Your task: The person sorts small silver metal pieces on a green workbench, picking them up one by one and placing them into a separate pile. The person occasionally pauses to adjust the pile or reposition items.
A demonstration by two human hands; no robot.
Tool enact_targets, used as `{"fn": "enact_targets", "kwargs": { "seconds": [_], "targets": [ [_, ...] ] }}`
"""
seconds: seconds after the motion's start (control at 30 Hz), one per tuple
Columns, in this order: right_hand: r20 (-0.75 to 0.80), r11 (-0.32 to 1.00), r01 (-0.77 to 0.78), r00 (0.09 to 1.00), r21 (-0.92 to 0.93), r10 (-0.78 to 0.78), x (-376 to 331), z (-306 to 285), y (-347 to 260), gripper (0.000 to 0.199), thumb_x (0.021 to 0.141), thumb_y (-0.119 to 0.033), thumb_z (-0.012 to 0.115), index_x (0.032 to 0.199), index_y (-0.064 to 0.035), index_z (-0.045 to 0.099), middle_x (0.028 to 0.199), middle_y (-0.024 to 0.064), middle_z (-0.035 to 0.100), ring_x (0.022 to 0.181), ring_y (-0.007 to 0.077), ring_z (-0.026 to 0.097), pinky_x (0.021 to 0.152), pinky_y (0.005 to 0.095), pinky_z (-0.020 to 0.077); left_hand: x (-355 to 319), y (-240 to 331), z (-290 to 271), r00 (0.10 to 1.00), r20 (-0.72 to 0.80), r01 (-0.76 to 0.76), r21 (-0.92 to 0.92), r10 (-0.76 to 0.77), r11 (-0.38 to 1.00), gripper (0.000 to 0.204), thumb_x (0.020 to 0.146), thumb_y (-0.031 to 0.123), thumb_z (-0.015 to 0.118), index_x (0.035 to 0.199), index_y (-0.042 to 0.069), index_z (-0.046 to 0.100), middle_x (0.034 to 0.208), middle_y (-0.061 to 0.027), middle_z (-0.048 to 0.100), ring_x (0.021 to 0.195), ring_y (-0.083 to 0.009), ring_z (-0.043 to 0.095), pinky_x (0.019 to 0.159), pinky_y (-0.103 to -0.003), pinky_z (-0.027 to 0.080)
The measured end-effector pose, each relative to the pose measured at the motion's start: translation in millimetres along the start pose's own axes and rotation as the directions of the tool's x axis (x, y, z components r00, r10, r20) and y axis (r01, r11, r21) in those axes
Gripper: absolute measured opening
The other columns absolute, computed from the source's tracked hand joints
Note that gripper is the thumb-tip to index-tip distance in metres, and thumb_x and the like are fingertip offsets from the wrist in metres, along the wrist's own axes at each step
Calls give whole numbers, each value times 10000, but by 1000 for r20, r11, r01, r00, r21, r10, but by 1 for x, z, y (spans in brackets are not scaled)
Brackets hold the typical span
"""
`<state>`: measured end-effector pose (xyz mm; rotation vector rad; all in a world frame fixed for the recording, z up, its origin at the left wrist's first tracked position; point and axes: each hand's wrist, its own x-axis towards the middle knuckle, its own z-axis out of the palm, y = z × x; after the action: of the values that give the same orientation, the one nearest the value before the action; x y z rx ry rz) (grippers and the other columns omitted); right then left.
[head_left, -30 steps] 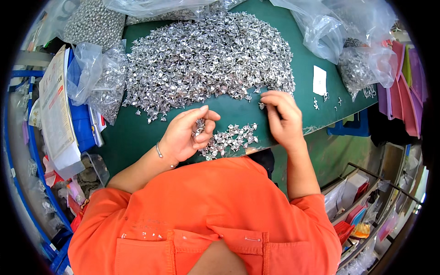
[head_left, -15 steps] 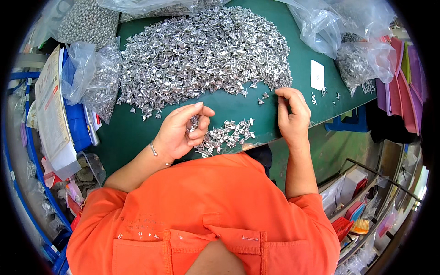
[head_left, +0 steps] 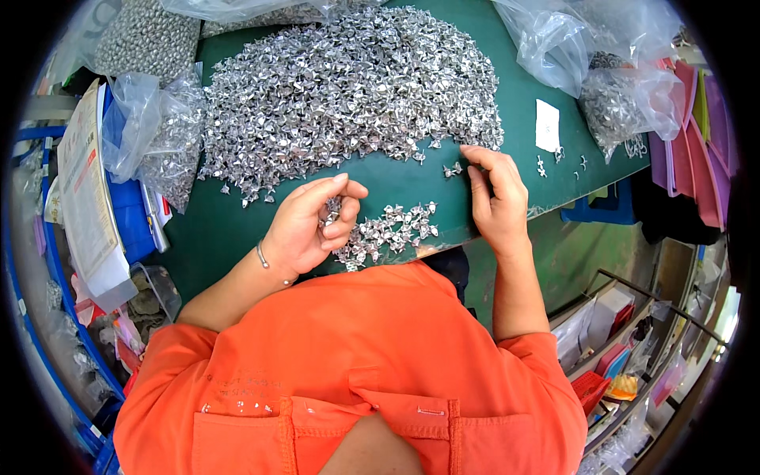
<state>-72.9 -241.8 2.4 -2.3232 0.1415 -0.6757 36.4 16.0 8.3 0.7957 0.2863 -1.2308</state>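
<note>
A green table [head_left: 412,186] carries a big heap of small shiny metal parts [head_left: 348,87], with clear plastic bags [head_left: 609,87] of more parts at its edges. The left hand [head_left: 309,226] is curled shut on a few parts, just beside a small pile [head_left: 388,233] near the table's front edge. The right hand [head_left: 495,194] lies flat, fingers together, fingertips touching loose parts at the heap's edge

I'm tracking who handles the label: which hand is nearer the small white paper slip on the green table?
Right. The right hand rests by the big pile's edge, just left of and below the white slip. The left hand cups small metal parts much farther left.
</note>
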Motion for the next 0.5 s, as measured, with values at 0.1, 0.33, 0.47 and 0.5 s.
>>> {"fn": "enact_targets", "kwargs": {
  "seconds": [0.1,0.33,0.47,0.5],
  "targets": [
    [90,988,147,986,-55,-141,2,1,7,223,780,83,705,973,-22,666,946,116,683,876,317,639,781,389,518,0,0,0,1000,2,-1,-3,1,1000,326,1078,286,451,1045,8,618,749,-14,519,519,-67,409,420,-218,323],
    [68,993,117,991,-8,-116,-11,-15,6,156,799,103,694,913,-3,674,918,120,695,844,299,669,759,362,543,-1,0,0,1000,1,-9,6,9,1000,326,1077,281,451,1045,2,617,749,-22,518,519,-70,412,418,-218,321],
    [-163,994,-98,981,45,104,-16,-18,11,122,872,86,665,970,16,682,940,133,709,826,245,689,750,318,550,0,0,-1,1000,22,-10,-11,10,1000,333,1071,278,466,1059,-16,623,775,-31,535,532,-71,412,427,-218,323],
    [-196,984,-148,966,98,165,-17,-17,12,126,872,79,672,977,11,682,943,127,708,815,234,686,741,313,548,0,0,-3,999,30,-11,-19,11,1000,338,1069,277,473,1066,-25,625,787,-35,542,538,-71,411,432,-219,323]
  ]
}}
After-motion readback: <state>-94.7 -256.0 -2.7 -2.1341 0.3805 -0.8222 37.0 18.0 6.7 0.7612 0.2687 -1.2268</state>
